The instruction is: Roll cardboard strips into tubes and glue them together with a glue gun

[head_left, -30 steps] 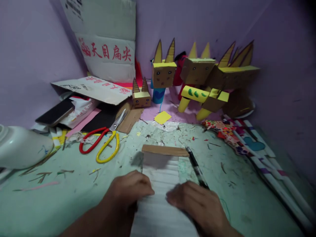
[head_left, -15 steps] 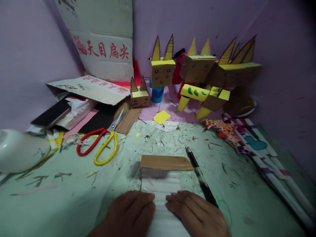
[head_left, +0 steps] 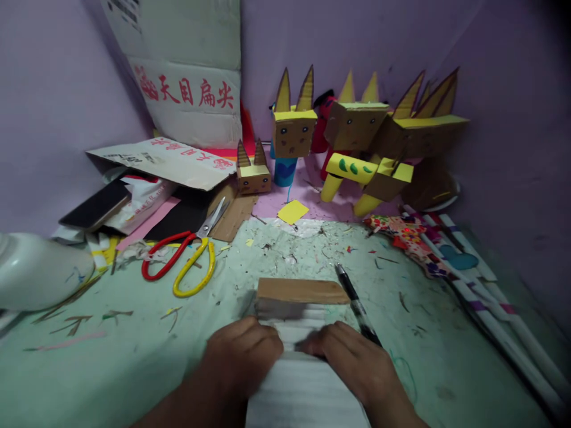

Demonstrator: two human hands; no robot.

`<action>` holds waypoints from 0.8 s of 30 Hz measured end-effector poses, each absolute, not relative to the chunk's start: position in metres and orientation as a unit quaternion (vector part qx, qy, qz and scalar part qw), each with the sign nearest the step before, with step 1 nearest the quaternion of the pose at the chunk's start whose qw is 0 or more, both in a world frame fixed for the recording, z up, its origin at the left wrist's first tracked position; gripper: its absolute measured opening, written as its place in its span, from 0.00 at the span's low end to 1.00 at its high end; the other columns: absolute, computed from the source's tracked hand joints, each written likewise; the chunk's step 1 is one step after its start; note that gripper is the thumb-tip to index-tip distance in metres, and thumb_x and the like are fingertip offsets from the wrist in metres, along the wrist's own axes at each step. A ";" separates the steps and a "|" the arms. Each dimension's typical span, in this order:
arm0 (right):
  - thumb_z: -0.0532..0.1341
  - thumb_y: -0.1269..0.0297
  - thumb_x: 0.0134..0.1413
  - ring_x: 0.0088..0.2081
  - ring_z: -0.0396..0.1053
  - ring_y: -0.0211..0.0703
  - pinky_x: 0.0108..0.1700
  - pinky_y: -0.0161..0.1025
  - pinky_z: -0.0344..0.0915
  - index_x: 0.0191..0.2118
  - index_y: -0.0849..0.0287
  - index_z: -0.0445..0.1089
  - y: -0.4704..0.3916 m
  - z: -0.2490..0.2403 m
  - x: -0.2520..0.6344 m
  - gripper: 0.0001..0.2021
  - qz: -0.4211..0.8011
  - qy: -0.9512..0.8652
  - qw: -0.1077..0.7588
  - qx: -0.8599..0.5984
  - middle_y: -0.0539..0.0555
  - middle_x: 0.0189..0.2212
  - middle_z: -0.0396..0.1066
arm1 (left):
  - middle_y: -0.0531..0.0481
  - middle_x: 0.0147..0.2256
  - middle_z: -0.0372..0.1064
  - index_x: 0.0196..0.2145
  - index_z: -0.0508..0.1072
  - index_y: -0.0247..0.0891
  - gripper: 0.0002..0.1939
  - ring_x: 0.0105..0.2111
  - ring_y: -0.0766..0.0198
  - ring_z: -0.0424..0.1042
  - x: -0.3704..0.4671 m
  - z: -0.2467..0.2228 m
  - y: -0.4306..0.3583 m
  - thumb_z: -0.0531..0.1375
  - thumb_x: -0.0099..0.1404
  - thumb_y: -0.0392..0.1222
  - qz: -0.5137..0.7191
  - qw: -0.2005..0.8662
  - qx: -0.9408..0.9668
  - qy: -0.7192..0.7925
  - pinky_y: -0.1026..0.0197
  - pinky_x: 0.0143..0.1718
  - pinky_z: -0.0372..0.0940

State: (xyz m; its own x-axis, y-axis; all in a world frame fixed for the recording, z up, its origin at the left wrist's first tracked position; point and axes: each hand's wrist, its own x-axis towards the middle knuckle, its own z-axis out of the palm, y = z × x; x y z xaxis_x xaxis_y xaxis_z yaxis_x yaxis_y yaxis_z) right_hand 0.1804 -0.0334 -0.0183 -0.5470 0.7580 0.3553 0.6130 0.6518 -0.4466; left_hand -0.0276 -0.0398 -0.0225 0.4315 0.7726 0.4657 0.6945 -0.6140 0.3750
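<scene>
- The left hand is gripping the left edge of a white ridged card, its fingers curling closely over the top.
- The right hand is holding the same card from the right edge, fingers bending inward, with only a narrow gap separating the two hands.
- The card is lying lengthwise at the near middle of the worktop, running out of view at the bottom and showing a crosswise crease between the hands.
- A brown cardboard flap is spanning the card's far end, its right tip reaching close to a black pen.
- The pen is lying aslant just beyond the right hand.
- Scissors with one red and one yellow handle are resting open to the left, well apart from the hands.
- A white bottle is lying on its side at the far left.
- A yellow paper piece is sitting beyond the flap, in front of a blue figure that is wearing a box head with pointed ears.
- A yellow four-legged figure is standing to its right.
</scene>
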 end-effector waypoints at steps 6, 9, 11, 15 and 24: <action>0.51 0.64 0.64 0.46 0.73 0.39 0.61 0.40 0.54 0.43 0.55 0.70 -0.066 -0.005 0.204 0.11 0.029 -0.889 0.334 -0.311 0.51 0.41 0.77 | 0.43 0.45 0.75 0.44 0.65 0.40 0.16 0.41 0.59 0.75 -0.043 -0.015 -0.075 0.51 0.58 0.32 0.276 0.039 0.878 0.389 0.61 0.42 0.69; 0.50 0.68 0.65 0.43 0.74 0.35 0.64 0.37 0.49 0.38 0.54 0.71 -0.077 -0.003 0.207 0.12 0.034 -0.888 0.349 -0.296 0.47 0.36 0.79 | 0.39 0.51 0.70 0.42 0.65 0.41 0.16 0.50 0.56 0.71 -0.046 -0.033 -0.094 0.50 0.58 0.27 0.228 -0.022 0.893 0.387 0.54 0.50 0.66; 0.53 0.70 0.62 0.41 0.75 0.35 0.62 0.37 0.55 0.38 0.56 0.71 -0.080 -0.005 0.206 0.10 0.050 -0.898 0.333 -0.285 0.46 0.35 0.79 | 0.37 0.54 0.67 0.44 0.65 0.41 0.17 0.53 0.54 0.68 -0.048 -0.043 -0.100 0.51 0.60 0.27 0.217 -0.041 0.901 0.373 0.50 0.53 0.63; 0.56 0.75 0.53 0.36 0.77 0.37 0.54 0.39 0.66 0.38 0.56 0.71 -0.081 -0.004 0.199 0.10 0.084 -0.896 0.343 -0.269 0.46 0.32 0.80 | 0.37 0.55 0.66 0.42 0.69 0.40 0.09 0.54 0.53 0.67 -0.051 -0.039 -0.099 0.52 0.67 0.39 0.256 -0.013 0.901 0.349 0.47 0.53 0.63; 0.52 0.65 0.61 0.38 0.76 0.44 0.41 0.39 0.72 0.41 0.51 0.66 -0.096 0.008 0.196 0.07 0.175 -0.808 0.361 -0.432 0.50 0.34 0.77 | 0.44 0.47 0.75 0.31 0.76 0.42 0.19 0.48 0.50 0.73 -0.031 0.005 -0.096 0.47 0.68 0.45 0.282 0.227 0.790 0.495 0.37 0.49 0.63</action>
